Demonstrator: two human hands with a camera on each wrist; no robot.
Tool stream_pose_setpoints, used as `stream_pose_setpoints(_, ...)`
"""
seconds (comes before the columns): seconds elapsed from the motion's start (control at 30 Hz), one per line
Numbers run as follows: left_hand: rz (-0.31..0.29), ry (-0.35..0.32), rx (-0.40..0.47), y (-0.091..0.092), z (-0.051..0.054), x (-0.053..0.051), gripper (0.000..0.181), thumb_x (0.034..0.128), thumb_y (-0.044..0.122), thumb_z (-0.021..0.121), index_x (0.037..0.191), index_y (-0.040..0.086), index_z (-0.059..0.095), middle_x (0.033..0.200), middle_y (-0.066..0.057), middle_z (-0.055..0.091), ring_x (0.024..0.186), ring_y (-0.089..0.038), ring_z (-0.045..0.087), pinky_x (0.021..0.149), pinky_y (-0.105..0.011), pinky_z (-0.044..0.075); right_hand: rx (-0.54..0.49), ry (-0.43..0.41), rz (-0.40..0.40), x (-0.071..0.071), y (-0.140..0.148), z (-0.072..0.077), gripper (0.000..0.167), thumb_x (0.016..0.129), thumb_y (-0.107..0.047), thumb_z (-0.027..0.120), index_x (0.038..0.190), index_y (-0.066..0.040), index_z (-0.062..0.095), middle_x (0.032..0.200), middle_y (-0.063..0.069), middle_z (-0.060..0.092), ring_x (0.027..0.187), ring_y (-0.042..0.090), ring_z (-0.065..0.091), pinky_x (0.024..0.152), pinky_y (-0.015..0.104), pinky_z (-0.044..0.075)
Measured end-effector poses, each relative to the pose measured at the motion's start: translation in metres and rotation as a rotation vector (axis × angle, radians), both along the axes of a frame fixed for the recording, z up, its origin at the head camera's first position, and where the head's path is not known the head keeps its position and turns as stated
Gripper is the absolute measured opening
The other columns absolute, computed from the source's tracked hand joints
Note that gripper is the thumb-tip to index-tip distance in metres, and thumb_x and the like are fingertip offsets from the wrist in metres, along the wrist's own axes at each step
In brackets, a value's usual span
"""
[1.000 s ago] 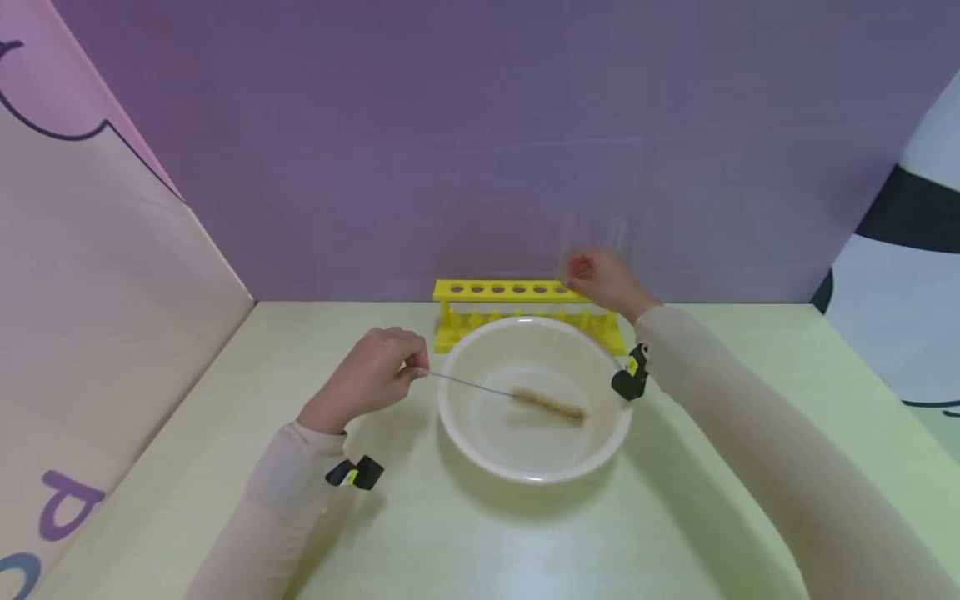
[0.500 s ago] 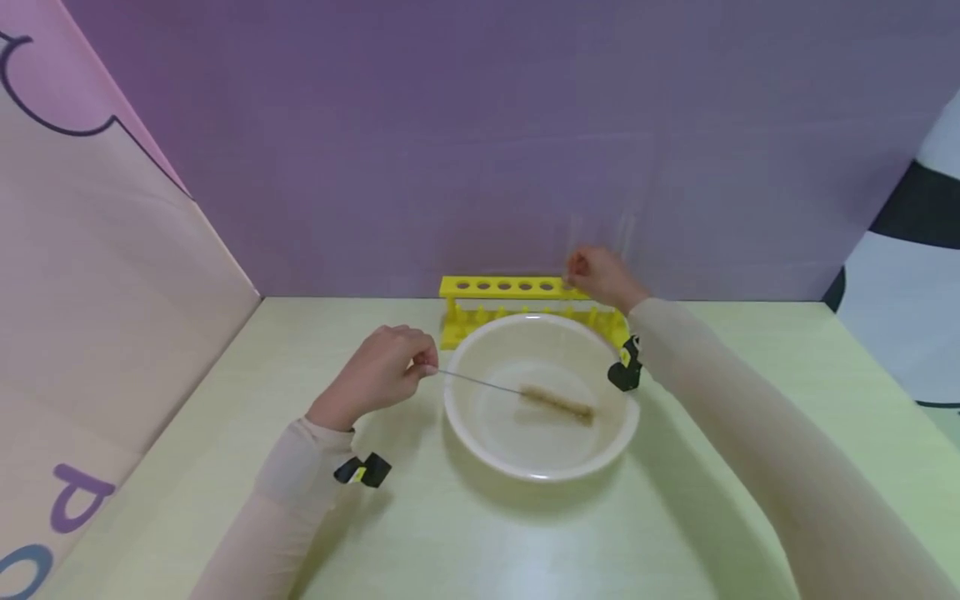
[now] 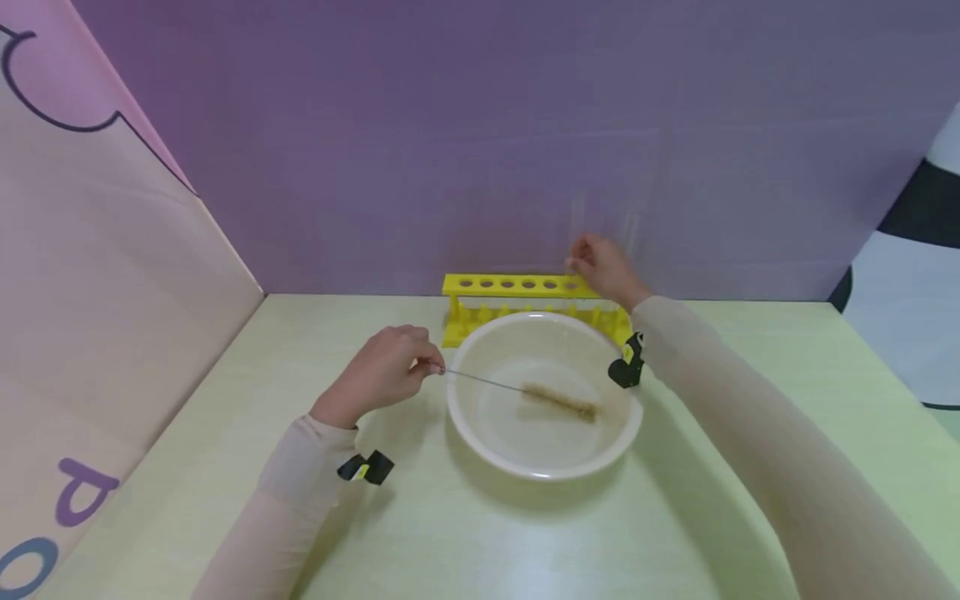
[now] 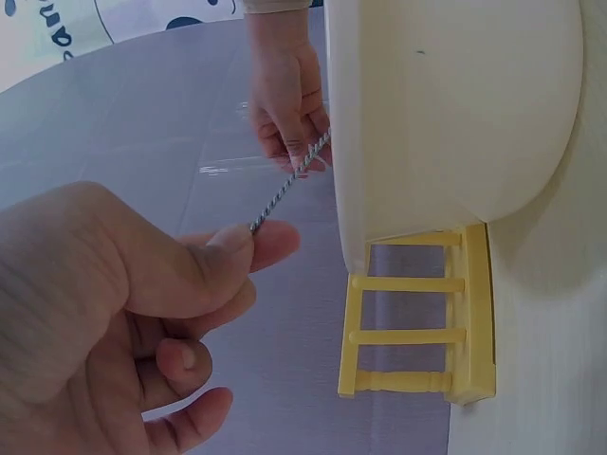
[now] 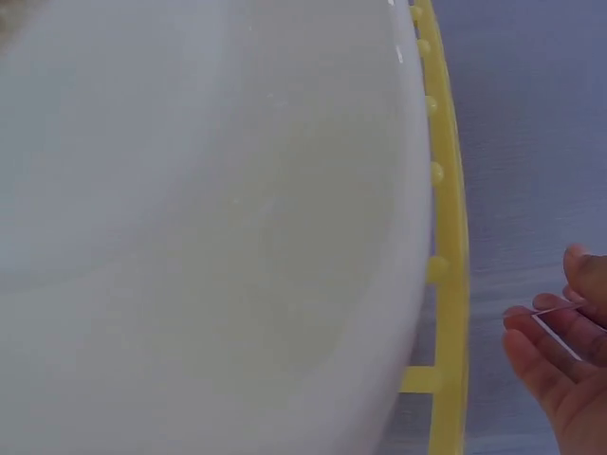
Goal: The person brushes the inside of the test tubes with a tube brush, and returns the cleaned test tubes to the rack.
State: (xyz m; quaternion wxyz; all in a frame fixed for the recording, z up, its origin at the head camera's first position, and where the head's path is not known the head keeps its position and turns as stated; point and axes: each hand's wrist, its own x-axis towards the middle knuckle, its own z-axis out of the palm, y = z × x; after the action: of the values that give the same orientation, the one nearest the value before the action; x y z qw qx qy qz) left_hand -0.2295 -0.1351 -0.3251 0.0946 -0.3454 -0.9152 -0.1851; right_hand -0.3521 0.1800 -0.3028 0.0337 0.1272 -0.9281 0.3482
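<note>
My left hand (image 3: 386, 372) pinches the twisted wire handle (image 4: 289, 190) of a test tube brush between thumb and forefinger. The brush's tan bristles (image 3: 560, 402) hang over the inside of a cream basin (image 3: 540, 477). Behind the basin stands a yellow test tube rack (image 3: 517, 286) with a row of round holes. At its right end my right hand (image 3: 606, 271) pinches a clear test tube (image 3: 577, 215), faint against the backdrop. Another clear tube (image 3: 632, 229) shows behind that hand; its lower part is hidden. In the right wrist view, thin clear edges show by the fingers (image 5: 541, 355).
A pale wood-look table (image 3: 487, 550) carries the basin and rack. A purple backdrop (image 3: 375, 167) rises close behind the rack. Printed panels stand at the left (image 3: 105, 275) and right. The basin hides part of the rack's base.
My right hand has risen slightly with the test tube above the rack. The left hand and brush have hardly moved against the basin. The head view has shifted a little.
</note>
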Motion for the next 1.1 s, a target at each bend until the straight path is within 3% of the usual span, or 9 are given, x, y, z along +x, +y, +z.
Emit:
stream_pose_setpoints(0.17,0.009,-0.010,-0.016,0.001,0.001,0.000,0.007,0.0837,0.008,0.070,0.086,0.011,0.076,0.068,0.006,0.055,0.063,-0.010,0.047,0.062,-0.027,0.041,-0.059,0.045,-0.006,0.000,0.001,0.004,0.024,0.098,-0.014,0.049,0.113,0.005,0.047,0.111,0.022,0.054,0.103,0.035,0.053,0.083,0.046,0.049)
stream_pose_setpoints(0.4,0.005,-0.014,-0.019,0.002,-0.001,-0.001,0.007,0.0845,0.008,0.069,0.085,0.012,0.075,0.070,0.006,0.056,0.064,-0.010,0.047,0.063,-0.027,0.042,-0.214,0.157,-0.030,0.003,0.004,0.006,0.032,0.099,-0.015,0.047,0.122,0.007,0.045,0.117,0.023,0.050,0.107,0.035,0.050,0.092,0.046,0.042)
stream_pose_setpoints(0.57,-0.004,-0.007,-0.023,0.003,-0.002,-0.002,0.007,0.0845,0.008,0.069,0.085,0.012,0.074,0.071,0.006,0.057,0.064,-0.009,0.048,0.063,-0.027,0.043,-0.267,0.208,-0.037,0.005,0.005,0.012,0.037,0.099,-0.021,0.047,0.126,0.004,0.043,0.120,0.021,0.050,0.110,0.033,0.049,0.093,0.046,0.041)
stream_pose_setpoints(0.73,-0.009,0.013,-0.029,0.004,-0.002,-0.002,0.008,0.0844,0.007,0.069,0.084,0.013,0.074,0.071,0.006,0.057,0.064,-0.010,0.048,0.063,-0.027,0.043,-0.347,0.265,-0.015,0.010,0.004,0.022,0.038,0.099,-0.021,0.046,0.127,0.006,0.043,0.113,0.017,0.051,0.100,0.023,0.051,0.086,0.034,0.045)
stream_pose_setpoints(0.9,-0.002,0.068,-0.020,0.005,-0.004,-0.003,0.009,0.0829,0.007,0.071,0.082,0.014,0.075,0.068,0.007,0.057,0.063,-0.010,0.048,0.064,-0.028,0.042,-0.459,0.290,-0.010,0.021,0.010,0.033,0.037,0.099,-0.019,0.047,0.127,0.005,0.044,0.103,0.005,0.049,0.087,0.011,0.050,0.074,0.021,0.047)
stream_pose_setpoints(0.97,0.007,0.097,-0.006,0.006,-0.005,-0.003,0.009,0.0823,0.007,0.071,0.082,0.015,0.075,0.066,0.007,0.056,0.062,-0.011,0.047,0.064,-0.029,0.042,-0.456,0.298,-0.019,0.027,0.014,0.036,0.037,0.098,-0.018,0.048,0.127,0.005,0.044,0.102,0.002,0.049,0.085,0.008,0.050,0.073,0.018,0.047)
stream_pose_setpoints(1.1,0.030,0.135,0.017,0.005,-0.006,-0.003,0.007,0.0810,0.008,0.073,0.081,0.015,0.076,0.063,0.007,0.052,0.061,-0.011,0.046,0.062,-0.030,0.040,-0.399,0.327,-0.003,0.037,0.027,0.034,0.036,0.098,-0.016,0.048,0.127,0.006,0.046,0.107,0.008,0.052,0.083,0.008,0.051,0.071,0.016,0.046)
